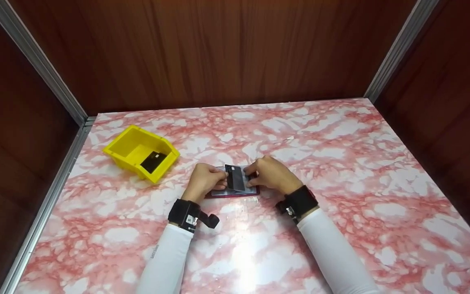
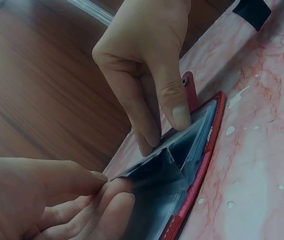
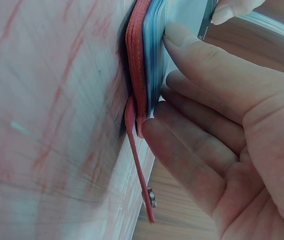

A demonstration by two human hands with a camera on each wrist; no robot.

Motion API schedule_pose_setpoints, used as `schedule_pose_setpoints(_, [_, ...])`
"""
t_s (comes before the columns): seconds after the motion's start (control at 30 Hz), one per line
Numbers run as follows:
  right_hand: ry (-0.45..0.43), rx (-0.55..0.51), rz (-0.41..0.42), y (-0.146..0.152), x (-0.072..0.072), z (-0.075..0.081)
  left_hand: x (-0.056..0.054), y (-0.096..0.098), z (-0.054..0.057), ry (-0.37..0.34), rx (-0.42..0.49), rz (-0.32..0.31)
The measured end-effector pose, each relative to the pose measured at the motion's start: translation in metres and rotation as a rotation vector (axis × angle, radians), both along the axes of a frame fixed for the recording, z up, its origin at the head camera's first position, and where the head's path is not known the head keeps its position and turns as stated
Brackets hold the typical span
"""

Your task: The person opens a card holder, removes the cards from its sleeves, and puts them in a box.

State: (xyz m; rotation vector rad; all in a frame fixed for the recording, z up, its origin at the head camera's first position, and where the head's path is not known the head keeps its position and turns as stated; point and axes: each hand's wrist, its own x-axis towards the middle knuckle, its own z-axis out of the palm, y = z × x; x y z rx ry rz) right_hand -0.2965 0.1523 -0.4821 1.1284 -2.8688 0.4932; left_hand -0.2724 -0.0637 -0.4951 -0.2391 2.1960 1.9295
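The red wallet [image 3: 136,60] lies open on the table [image 1: 235,130]. At its left, the left hand [image 1: 203,179] pinches 1 tilted dark card [image 1: 236,179]; at its right, the right hand [image 1: 271,174] pinches its clear sleeves [image 2: 156,195]. Farther, left of the wallet, is 1 yellow box [image 1: 127,163].

the table [image 1: 382,228] before me has a glossy top, marbled in red and white, with bright glare on the side nearest me. a yellow bin [image 1: 136,154] stands on it toward my left. to the bin's right and a bit closer to me, a red wallet [image 1: 229,194] lies open, its strap [image 3: 139,165] sticking out. small pale patches [image 2: 237,96] spot the tabletop beside the wallet.
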Motion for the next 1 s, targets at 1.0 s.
schedule_pose_setpoints(1.0, [-0.016, -0.028, -0.006, -0.013, 0.005, 0.002, -0.002, 0.009, -0.011, -0.021, 0.021, -0.065])
